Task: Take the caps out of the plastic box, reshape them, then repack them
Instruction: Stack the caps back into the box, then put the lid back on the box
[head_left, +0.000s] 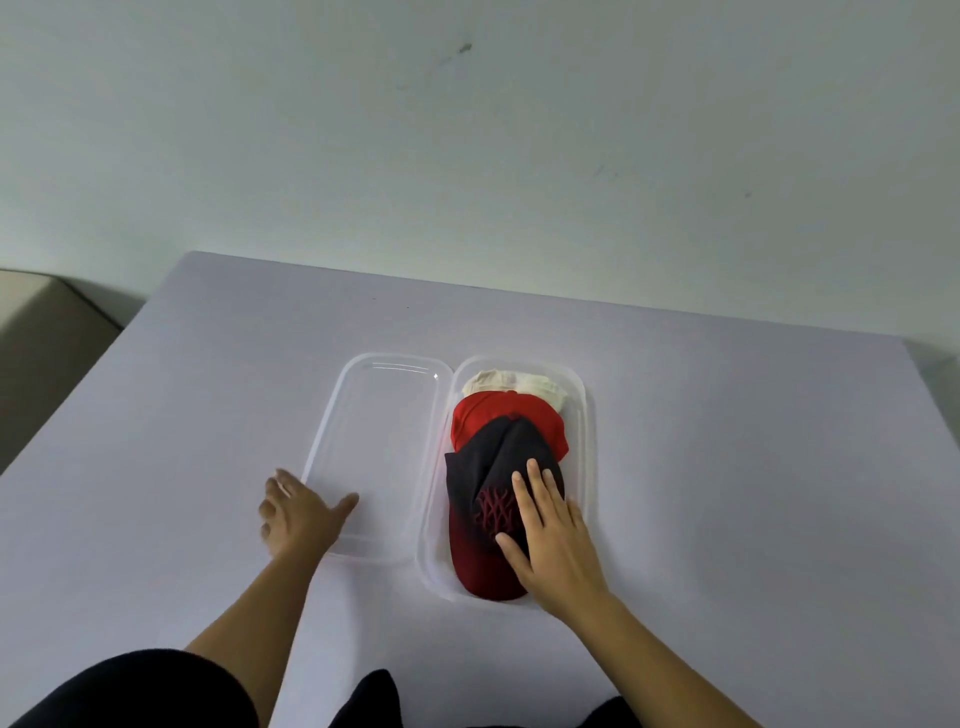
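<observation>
1. The right hand (550, 535) lies flat on the dark cap (483, 467), fingers straight and close together, gripping nothing. The left hand (296, 514) rests with fingers spread on the lower left corner of the clear lid (374, 441), also holding nothing.
2. All three caps sit in the plastic box (589, 441), right of centre. The cream cap (519, 384) is at its upper end, the red cap (483, 415) is in the middle, and the dark cap overlaps the red one from below.
3. Because they overlap, lifting the dark cap could drag the red cap along.
4. Neither hand steadies the box, so it may slide or rise with the cap.
5. Flat pressure could crush the crown further.
6. The lid touches the box's left side; whether it is hinged cannot be told.
7. The table (208, 389) offers bare room right of the box and below it. Its far and left edges are well apart from both.
</observation>
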